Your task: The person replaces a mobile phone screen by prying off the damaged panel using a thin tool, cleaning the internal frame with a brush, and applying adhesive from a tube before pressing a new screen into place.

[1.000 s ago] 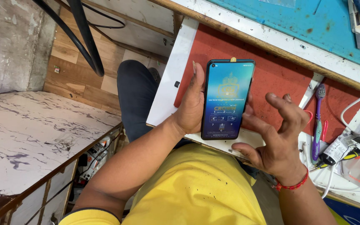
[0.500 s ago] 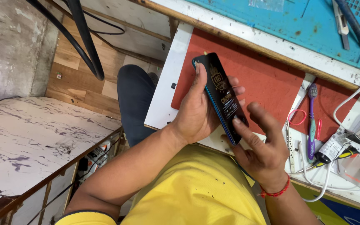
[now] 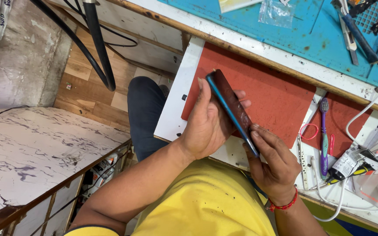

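Phone (image 3: 232, 111) held edge-on above the red mat (image 3: 276, 94), so only the thin blue side and a dark reddish face show. Left hand (image 3: 206, 126) wrapped round it from below, thumb up along the near edge, fingertips poking out past the far side. Right hand (image 3: 274, 164) pinching the lower end, red thread band at the wrist. Purple toothbrush (image 3: 323, 131) lying just right of the mat, white cable (image 3: 364, 113) looping nearby, blue work mat (image 3: 311, 39) further back with tools.
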